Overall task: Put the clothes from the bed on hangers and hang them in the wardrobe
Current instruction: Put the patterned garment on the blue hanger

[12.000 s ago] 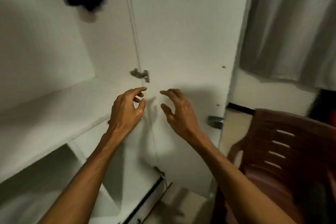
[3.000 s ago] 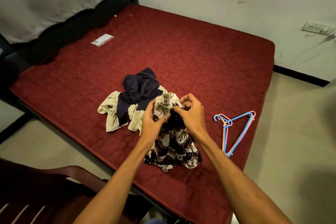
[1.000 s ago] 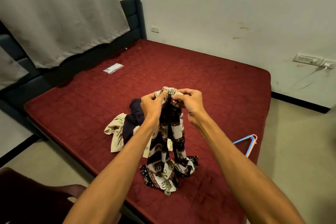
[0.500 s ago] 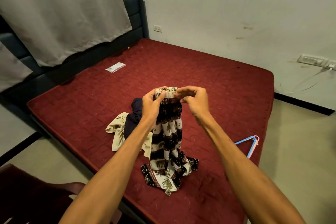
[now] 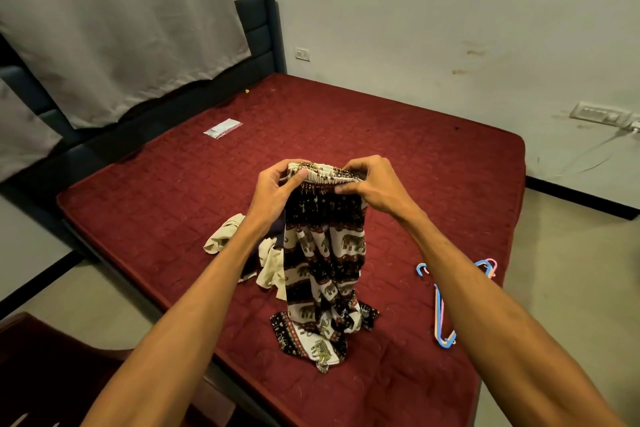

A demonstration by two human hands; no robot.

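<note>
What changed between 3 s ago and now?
The left hand and right hand kept their grip on the black-and-cream elephant-print trousers, raised them off the red quilted mattress and pulled the elastic waistband wider; only the hems still rest there. The cream-and-navy clothes pile, blue and pink plastic hangers and small clear packet stayed put.

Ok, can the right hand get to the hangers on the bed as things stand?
Probably yes, once it lets go: the right hand grips the waistband of the patterned trousers with the left hand. The hangers lie uncovered on the bed, on its own side, nothing between.
</note>
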